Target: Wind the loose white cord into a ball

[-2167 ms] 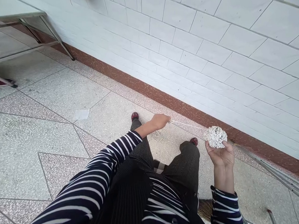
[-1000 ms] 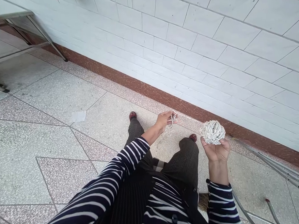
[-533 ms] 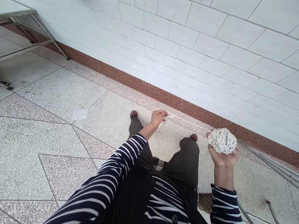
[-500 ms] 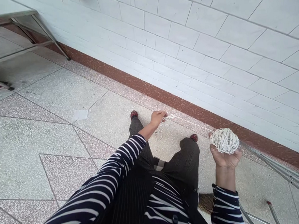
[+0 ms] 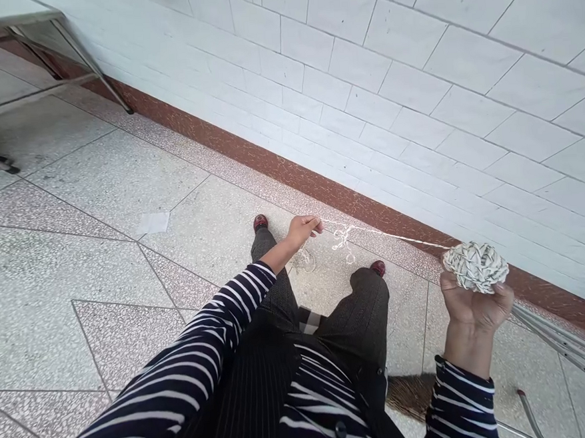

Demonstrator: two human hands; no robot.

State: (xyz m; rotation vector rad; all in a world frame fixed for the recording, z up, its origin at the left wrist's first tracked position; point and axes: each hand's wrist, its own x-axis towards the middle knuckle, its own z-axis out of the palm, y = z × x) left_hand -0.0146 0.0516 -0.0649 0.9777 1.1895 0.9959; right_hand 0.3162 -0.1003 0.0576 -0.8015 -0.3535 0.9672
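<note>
Out to the right, my right hand (image 5: 476,306) cups a pale wound ball of twisted cord (image 5: 477,267), its fingers wrapped round the underside. From the ball a thin white cord (image 5: 398,236) runs leftward to my left hand (image 5: 303,231), which pinches it between thumb and fingertips. A small curly tangle (image 5: 342,238) hangs from the cord just right of my left hand. Below that hand, more loose loops (image 5: 304,259) dangle over the floor between my feet. Both forearms wear dark sleeves with white stripes.
A white tiled wall (image 5: 365,107) with a reddish-brown base strip stands ahead. A metal-legged table (image 5: 96,66) is at the upper left. White paper (image 5: 154,222) lies on the speckled floor. Metal rails (image 5: 566,343) and a bristly broom head (image 5: 410,396) are at the lower right.
My right hand has moved right with the ball, and my left hand slightly left. The cord stretch between them is longer, and the tangle now hangs apart from my left hand.
</note>
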